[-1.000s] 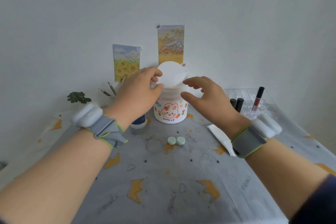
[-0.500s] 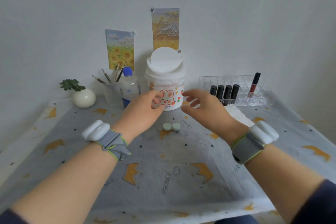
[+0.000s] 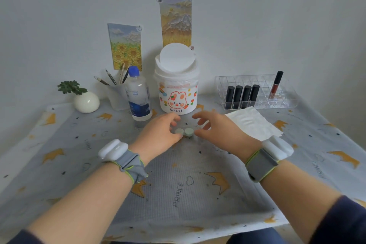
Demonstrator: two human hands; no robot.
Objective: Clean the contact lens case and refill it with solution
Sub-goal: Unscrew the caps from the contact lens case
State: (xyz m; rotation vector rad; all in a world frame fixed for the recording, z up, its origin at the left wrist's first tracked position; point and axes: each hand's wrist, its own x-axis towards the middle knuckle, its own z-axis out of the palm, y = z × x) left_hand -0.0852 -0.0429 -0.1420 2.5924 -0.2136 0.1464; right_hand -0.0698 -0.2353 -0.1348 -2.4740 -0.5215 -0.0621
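- Both hands had come down from the lid of the bin to the table, and the view had tipped down with them.
- I saw the left hand [image 3: 158, 134] curl its thumb and fingers close around the left cap of the small pale-green plastic contact lens case [image 3: 184, 131]. The thumb touched the cap, but I could not tell if it pinched yet.
- The right hand [image 3: 217, 130] had loose, spread fingers just beside the right cap and held nothing.
- The case lay flat on the grey cloth with yellow crowns [image 3: 188, 184], in front of the round white plastic bin with a rabbit picture [image 3: 177, 89].
- I judged the step was picking up the case to open it.
- To do it well, I wanted one hand to hold the case still while the other twisted one cap at a time, keeping it level so nothing spilled.
- The clear plastic solution bottle with a blue cap [image 3: 138, 95] stood near on the left, and the white folded tissue [image 3: 253, 125] lay near on the right.
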